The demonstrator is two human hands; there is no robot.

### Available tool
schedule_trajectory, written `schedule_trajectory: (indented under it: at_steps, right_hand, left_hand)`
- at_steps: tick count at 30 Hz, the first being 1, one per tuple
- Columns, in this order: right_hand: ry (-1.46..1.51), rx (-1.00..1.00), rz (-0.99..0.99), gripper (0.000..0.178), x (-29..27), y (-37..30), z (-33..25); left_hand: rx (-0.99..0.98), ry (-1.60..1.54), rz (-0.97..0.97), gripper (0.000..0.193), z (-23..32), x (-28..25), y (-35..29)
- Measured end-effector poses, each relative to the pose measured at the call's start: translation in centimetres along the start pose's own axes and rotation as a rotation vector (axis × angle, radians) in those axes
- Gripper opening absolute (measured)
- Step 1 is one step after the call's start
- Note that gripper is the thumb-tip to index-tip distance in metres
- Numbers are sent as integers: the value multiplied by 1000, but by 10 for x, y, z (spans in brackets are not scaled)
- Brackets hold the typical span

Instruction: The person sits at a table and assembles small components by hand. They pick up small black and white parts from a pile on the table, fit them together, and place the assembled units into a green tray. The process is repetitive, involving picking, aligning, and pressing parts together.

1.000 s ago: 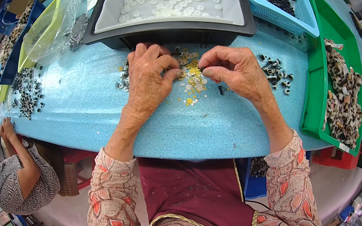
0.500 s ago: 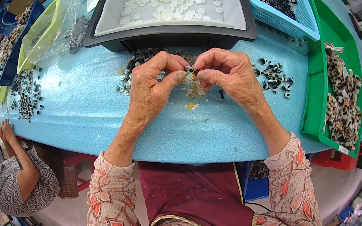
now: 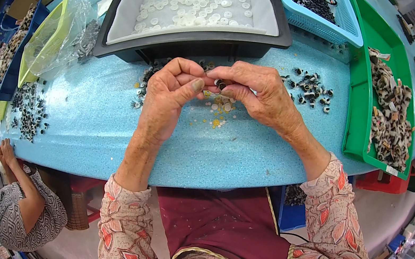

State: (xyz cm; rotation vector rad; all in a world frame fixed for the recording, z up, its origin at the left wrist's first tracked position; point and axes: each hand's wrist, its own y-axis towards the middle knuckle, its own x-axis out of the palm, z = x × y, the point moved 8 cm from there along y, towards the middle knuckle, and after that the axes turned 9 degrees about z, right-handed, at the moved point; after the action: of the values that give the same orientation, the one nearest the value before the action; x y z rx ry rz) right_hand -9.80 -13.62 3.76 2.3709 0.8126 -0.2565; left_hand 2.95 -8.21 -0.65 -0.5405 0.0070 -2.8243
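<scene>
My right hand pinches a small black-and-white part, shaped like a short stud with a round head, between thumb and forefinger. Close against it on the left is my left hand, its fingers curled in and the thumb bent over; whatever they hold is hidden. Under the hands lies a scatter of yellow and whitish discs. Black-and-white parts are heaped behind my left hand, partly covered. Another pile of such parts sits right of my right hand.
A black tray of translucent discs stands in front. Right of it are a light-blue basket of black parts and a green crate of spotted plush pieces. At left lie more dark parts, a yellow-green basket and another person.
My right hand has turned and shifted slightly left, the small part now showing between its fingertips. A black peg that lay beside that hand is no longer visible.
</scene>
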Motion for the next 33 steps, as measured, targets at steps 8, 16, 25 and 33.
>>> schedule_trajectory:
  at_steps: [8, 16, 25, 33]
  right_hand:
    - [331, 201, 5, 23, -29, 5, 2]
    - [444, 360, 64, 14, -34, 0, 16]
    - [253, 474, 101, 11, -44, -1, 29]
    - [-498, 352, -10, 19, -90, -42, 13]
  left_hand:
    - [213, 65, 146, 35, 28, -32, 6]
    - [247, 193, 211, 34, 27, -33, 7]
    - [392, 465, 351, 19, 36, -32, -1]
    - [564, 855, 273, 14, 42, -10, -8]
